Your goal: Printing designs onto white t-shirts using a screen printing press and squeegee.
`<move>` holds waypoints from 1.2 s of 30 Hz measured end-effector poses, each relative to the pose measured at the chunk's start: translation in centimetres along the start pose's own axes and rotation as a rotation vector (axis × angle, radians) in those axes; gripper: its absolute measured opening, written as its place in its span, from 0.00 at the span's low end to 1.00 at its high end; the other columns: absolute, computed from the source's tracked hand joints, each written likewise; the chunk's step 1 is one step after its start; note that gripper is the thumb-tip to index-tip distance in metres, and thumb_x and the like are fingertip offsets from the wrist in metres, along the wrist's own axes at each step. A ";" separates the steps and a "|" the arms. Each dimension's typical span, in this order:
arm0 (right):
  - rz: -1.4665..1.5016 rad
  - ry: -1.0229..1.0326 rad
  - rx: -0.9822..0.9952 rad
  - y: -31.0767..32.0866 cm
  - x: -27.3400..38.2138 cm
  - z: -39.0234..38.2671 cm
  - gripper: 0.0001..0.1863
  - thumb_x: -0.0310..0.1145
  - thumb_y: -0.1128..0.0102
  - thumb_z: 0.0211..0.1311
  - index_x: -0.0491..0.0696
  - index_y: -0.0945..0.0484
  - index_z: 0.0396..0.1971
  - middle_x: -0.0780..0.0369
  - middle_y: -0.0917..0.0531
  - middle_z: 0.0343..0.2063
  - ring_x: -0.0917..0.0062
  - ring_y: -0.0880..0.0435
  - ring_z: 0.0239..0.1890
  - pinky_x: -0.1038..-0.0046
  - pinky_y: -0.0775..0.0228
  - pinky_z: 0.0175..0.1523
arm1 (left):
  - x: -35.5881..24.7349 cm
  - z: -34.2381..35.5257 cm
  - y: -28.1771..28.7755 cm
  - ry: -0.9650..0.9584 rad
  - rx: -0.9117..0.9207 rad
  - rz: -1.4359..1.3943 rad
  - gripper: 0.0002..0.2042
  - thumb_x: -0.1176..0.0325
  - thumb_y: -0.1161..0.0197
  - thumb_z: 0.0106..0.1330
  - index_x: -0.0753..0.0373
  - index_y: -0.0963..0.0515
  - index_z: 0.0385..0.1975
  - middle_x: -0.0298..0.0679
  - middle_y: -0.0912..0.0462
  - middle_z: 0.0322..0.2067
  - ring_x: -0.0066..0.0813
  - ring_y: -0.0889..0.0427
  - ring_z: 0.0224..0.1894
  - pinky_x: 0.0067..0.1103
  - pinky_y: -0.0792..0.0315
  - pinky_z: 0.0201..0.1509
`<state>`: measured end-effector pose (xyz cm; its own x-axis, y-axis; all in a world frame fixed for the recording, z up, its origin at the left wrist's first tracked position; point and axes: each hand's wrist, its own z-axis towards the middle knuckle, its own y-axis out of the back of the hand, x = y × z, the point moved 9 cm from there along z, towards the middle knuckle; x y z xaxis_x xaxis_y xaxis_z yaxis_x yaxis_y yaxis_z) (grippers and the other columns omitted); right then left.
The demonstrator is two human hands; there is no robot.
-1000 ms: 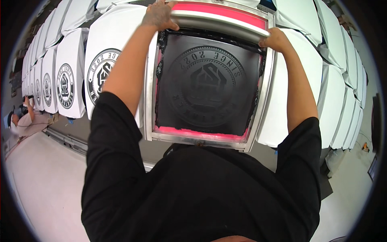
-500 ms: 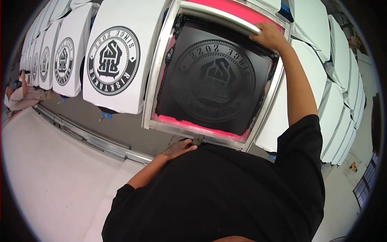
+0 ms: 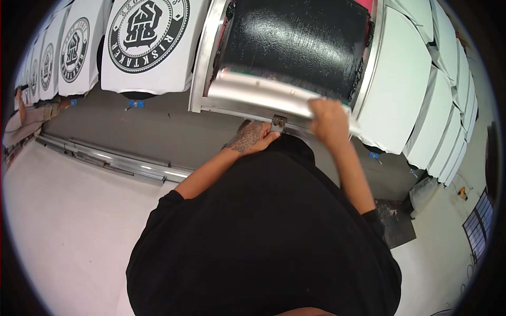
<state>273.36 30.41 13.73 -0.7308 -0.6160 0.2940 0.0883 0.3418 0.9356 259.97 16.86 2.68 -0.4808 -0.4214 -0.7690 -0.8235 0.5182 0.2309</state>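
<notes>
A metal-framed printing screen (image 3: pixel 205 58) lies in front of me, its mesh covered by a wet, glossy sheet of black ink (image 3: pixel 295 39). My right hand (image 3: pixel 329 124), slightly blurred, is closed around the right end of a long silver squeegee (image 3: pixel 258 94). The squeegee lies across the near end of the screen, along the edge of the ink. At the screen's near rail, my left hand (image 3: pixel 253 138) is closed on a small metal bracket (image 3: pixel 279 123), thumb against it; some of its fingers are hidden.
White shirts with a round black print (image 3: pixel 145 31) lie on boards in a row leftward. Plain white shirts (image 3: pixel 398 79) line the right side. A metal rail (image 3: pixel 116 164) runs low along the left. Another person (image 3: pixel 26 118) stands at the far left.
My right hand has pulled the squeegee from the screen's far end to its near end. Black ink now coats the mesh where the round design showed. My left hand stays at the near rail.
</notes>
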 end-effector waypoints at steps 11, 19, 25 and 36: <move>0.042 -0.071 -0.177 6.4 -2.6 3.7 0.20 0.28 0.34 0.49 0.50 0.14 0.46 0.63 0.11 0.42 0.67 0.17 0.39 0.65 0.36 0.56 | 3.2 0.0 -1.2 0.158 0.011 -0.404 0.19 0.53 0.34 0.73 0.62 0.24 0.27 0.32 0.23 0.21 0.17 0.24 0.25 0.21 0.28 0.31; 0.000 -0.089 -0.208 11.8 -12.8 18.8 0.09 0.35 0.37 0.61 0.54 0.14 0.39 0.59 0.13 0.27 0.59 0.16 0.32 0.63 0.32 0.51 | -3.0 0.5 10.0 0.110 -0.220 0.060 0.21 0.47 0.28 0.64 0.63 0.17 0.27 0.42 0.14 0.24 0.35 0.12 0.31 0.29 0.22 0.36; -0.218 0.064 -0.359 9.1 -16.1 23.7 0.17 0.27 0.34 0.50 0.52 0.18 0.43 0.61 0.12 0.36 0.67 0.14 0.42 0.59 0.33 0.56 | -9.3 4.2 24.3 -0.019 -0.692 -0.004 0.17 0.56 0.26 0.65 0.65 0.17 0.39 0.42 0.13 0.27 0.33 0.13 0.32 0.27 0.20 0.39; 0.028 0.029 -0.210 10.0 -9.3 11.5 0.19 0.28 0.31 0.50 0.50 0.18 0.45 0.62 0.13 0.37 0.66 0.15 0.41 0.62 0.33 0.57 | -15.3 9.4 28.5 -0.320 -0.585 1.191 0.27 0.55 0.19 0.50 0.58 0.19 0.49 0.38 0.18 0.43 0.40 0.19 0.47 0.32 0.25 0.54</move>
<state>273.26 47.74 18.06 -0.7067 -0.6295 0.3230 0.2494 0.2056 0.9463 246.70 45.08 15.44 -0.9582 0.2856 -0.0136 -0.0079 0.0211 0.9997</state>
